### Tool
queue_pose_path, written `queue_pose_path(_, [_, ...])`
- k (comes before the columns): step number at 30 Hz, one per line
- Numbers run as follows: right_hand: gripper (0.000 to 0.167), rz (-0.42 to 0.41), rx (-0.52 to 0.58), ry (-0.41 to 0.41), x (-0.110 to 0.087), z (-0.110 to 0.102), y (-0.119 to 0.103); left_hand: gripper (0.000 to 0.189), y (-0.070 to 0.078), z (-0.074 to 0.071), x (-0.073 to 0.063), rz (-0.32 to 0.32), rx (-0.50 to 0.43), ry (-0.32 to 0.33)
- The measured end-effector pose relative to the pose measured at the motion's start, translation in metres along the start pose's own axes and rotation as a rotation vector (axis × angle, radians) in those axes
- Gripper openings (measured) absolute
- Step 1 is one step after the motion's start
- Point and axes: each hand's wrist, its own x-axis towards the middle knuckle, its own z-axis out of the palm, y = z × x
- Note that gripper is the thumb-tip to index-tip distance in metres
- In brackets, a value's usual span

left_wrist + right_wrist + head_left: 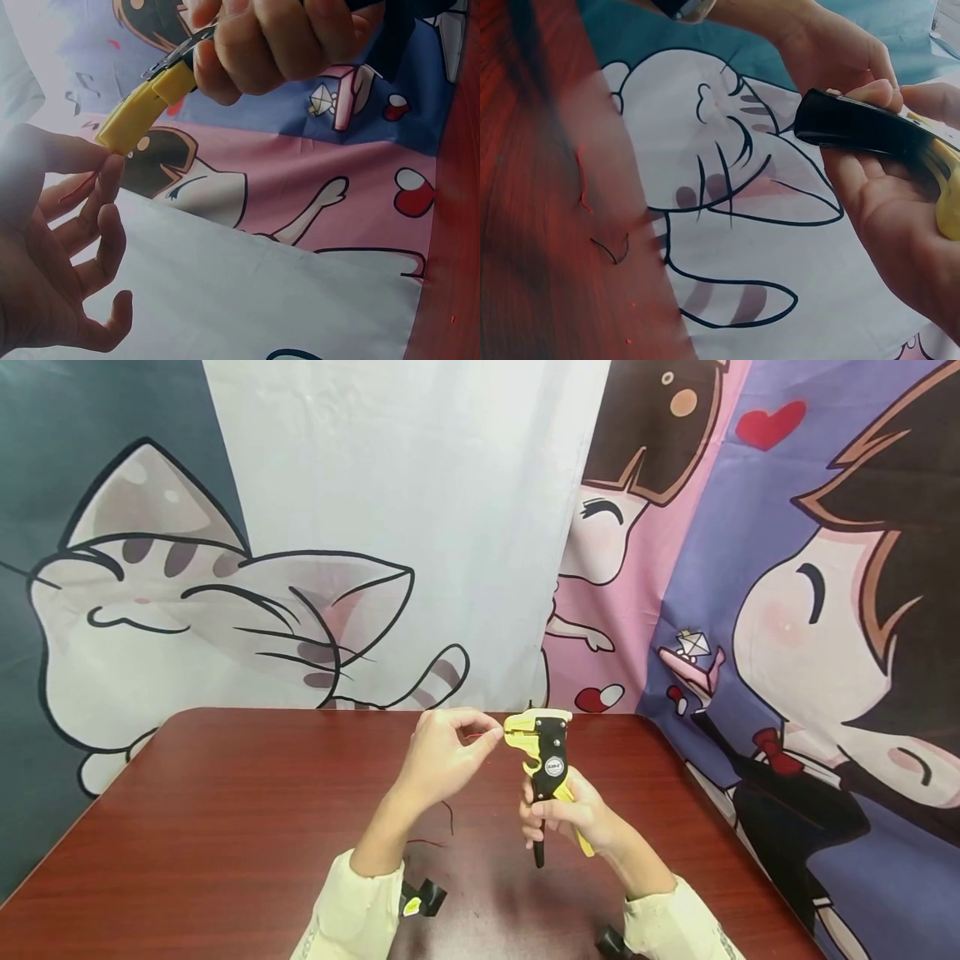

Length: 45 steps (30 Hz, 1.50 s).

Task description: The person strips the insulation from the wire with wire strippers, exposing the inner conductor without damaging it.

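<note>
My right hand (573, 810) grips the handles of a yellow and black wire stripper (553, 747), held upright above the table. Between the thumb and index finger of my left hand (442, 756) is a thin red wire (79, 189), pinched right at the tool's yellow nose. In the left wrist view, the wire's loose tail hangs behind the fingers, while the other three fingers are spread and bent. Whether the wire's end lies inside the tool's jaws is hidden by my fingertips. The right wrist view shows the tool's black handle across my right hand.
On the reddish-brown table (225, 827) lie a loose red wire (583, 180) and a short dark wire (615, 259), below my left hand. Tiny red bits (628, 341) are scattered nearby. A cartoon-printed cloth (420, 485) hangs behind the table and along its right side.
</note>
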Motion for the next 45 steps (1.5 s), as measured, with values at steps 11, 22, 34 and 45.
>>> queue_pose_path(11, [0.019,0.008,0.028,0.011,0.002,0.004,0.002,0.006,0.001,-0.006,0.001,0.066,0.134,0.001])
queue_pose_path(22, [0.018,-0.001,0.027,0.031,0.007,0.005,0.004,0.007,-0.005,-0.007,0.004,0.086,0.179,0.011])
queue_pose_path(34, [0.014,0.022,-0.001,0.071,0.007,0.008,0.006,0.006,-0.009,-0.005,0.001,0.112,0.137,0.028])
queue_pose_path(45, [0.011,0.039,-0.085,0.131,0.008,0.011,0.005,0.007,-0.009,-0.006,0.002,0.138,0.123,0.021])
